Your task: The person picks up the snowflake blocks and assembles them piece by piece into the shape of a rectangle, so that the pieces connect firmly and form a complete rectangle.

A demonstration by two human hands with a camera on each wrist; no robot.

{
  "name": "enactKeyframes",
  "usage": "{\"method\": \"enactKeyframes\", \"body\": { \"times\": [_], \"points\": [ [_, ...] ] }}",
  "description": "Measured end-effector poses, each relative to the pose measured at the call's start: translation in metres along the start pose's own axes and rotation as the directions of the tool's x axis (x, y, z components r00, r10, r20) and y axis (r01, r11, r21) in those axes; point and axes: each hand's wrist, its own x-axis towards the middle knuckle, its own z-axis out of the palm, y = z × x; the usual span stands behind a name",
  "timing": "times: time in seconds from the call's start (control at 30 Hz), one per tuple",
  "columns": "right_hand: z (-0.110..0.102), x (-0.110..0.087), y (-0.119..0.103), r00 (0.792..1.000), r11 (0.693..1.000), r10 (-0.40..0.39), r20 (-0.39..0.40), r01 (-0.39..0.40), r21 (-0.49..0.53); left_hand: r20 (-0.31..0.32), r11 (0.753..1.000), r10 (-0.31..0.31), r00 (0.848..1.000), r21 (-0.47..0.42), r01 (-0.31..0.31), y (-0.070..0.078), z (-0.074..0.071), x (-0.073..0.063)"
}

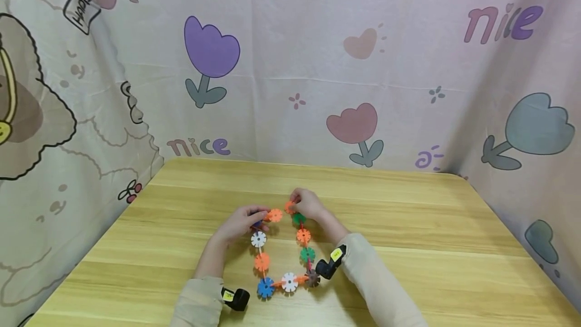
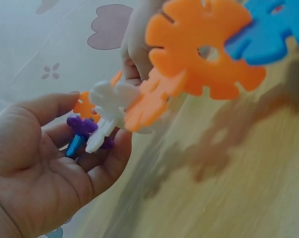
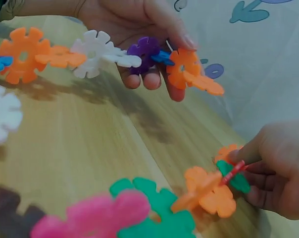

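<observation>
A chain of notched plastic snowflake discs forms a loop with a gap at its far side. My left hand [image 1: 238, 223] pinches one end near an orange disc [image 3: 184, 68], with a purple disc [image 3: 143, 53] by its fingers. At the other end, my right hand [image 1: 308, 203] grips an orange disc [image 1: 289, 207] beside a green disc [image 1: 298, 218]. Down the left run a white disc [image 1: 258, 239] and an orange one, to a blue disc [image 1: 266, 287] at the corner. A brown disc [image 1: 312, 278] marks the near right corner.
The chain sits over a wooden table [image 1: 386, 206]. Behind it hangs a patterned curtain [image 1: 281, 54] with tulips and hearts. Black wrist cameras, one a small device [image 1: 331, 262] on the right sleeve, are close to the chain's near side.
</observation>
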Motion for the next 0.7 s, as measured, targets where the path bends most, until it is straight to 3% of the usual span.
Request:
{"method": "enactKeyframes", "body": {
  "times": [0.17, 0.4, 0.7],
  "points": [
    [-0.006, -0.01, 0.003, 0.999, 0.994, -0.005, -0.038, 0.009, 0.106, 0.003, 1.0, 0.003, 1.0, -0.005, -0.003, 0.0, 0.001, 0.001],
    [-0.014, -0.024, 0.007, 0.997, 0.956, -0.005, -0.073, 0.027, 0.294, -0.005, 1.0, -0.007, 1.0, -0.008, 0.007, -0.001, 0.002, 0.002],
    [-0.019, -0.041, 0.005, 0.995, 0.917, 0.026, -0.093, 0.013, 0.398, -0.01, 1.0, -0.011, 1.0, -0.012, 0.011, 0.002, 0.003, 0.001]
  ]
}}
